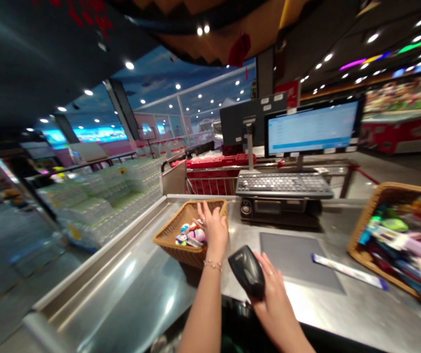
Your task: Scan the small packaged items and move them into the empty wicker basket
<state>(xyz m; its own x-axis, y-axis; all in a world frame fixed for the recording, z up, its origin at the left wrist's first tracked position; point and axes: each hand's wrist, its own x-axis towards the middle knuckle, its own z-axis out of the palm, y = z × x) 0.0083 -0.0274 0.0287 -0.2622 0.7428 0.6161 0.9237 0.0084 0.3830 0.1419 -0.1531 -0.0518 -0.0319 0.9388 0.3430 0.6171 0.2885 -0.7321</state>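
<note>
My left hand (215, 228), a bracelet at its wrist, reaches over the right part of a small wicker basket (173, 251). Its fingers are spread, and I see nothing held in them. Small colourful packaged items (192, 235) lie inside the basket, just left of the hand. A black handheld barcode scanner (246, 272) is gripped by my right hand (269, 284), above the near edge of the metal counter. Right of it, a grey mat (295, 260) lies flat, with a long narrow white packet (348, 271) with blue ends partly across it.
A keyboard (284, 184) rests on a black unit (280, 213) below a lit monitor (313, 130). At the right stands a larger wicker basket (365, 211) full of mixed goods. A raised metal rim (96, 257) borders the counter's left side. Behind is a cart with red contents (218, 161).
</note>
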